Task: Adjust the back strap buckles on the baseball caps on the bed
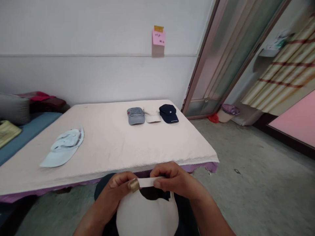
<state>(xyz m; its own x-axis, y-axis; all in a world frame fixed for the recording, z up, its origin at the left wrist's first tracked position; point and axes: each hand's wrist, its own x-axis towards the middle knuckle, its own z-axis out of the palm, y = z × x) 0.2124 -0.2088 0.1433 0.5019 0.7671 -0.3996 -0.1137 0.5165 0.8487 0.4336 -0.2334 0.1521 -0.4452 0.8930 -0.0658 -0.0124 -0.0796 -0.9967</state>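
Observation:
A white baseball cap (147, 214) rests at my lap with its back opening toward the table. My left hand (118, 186) pinches the brass-coloured buckle (134, 185) of its back strap. My right hand (174, 180) holds the white strap (146, 182) between thumb and fingers, a little to the right of the buckle. The strap spans the gap between both hands. The cap's brim is out of view.
On the covered table (105, 141) stand a grey cap (136, 116), a cream cap (152, 114) and a navy cap (168, 113) in a row. A pale blue cap (64, 147) lies at the left. A pink note (158, 37) hangs on the wall; a bin (225, 114) stands right.

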